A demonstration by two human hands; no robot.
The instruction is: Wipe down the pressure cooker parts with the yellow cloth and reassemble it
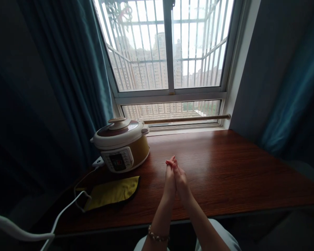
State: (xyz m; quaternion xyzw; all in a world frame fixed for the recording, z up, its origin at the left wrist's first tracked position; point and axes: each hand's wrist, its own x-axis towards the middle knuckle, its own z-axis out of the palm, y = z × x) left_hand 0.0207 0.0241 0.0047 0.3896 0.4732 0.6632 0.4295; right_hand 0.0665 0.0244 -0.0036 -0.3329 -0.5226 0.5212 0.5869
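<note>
Daylight comes in through a wide window [169, 52], its frame split down the middle, with bars outside and tall buildings beyond. A blue curtain [65, 69] hangs in folds on the person's left, and another blue curtain [290, 101] falls in shadow on the right. Under the sill stretches a reddish-brown wooden table [225, 170], its grain catching the light, and the person sits at its near edge with pale-clothed knees just below. A round metal-toned rail [188, 120] runs across the bottom of the window. Toward the back left of the table stands a white and gold cooker [138, 152], its lid on and its control panel turned toward the person. In front of it lies a flat yellow pouch [115, 190] with dark edging, a white cord [65, 208] looping over its left end. The left hand [169, 183] and right hand [182, 184] are pressed narrowly together, palm to palm, fingers crossing at the tips, to the right of cooker and pouch; I can't tell whether they touch the wood. A beaded bracelet [157, 237] circles the left forearm.
</note>
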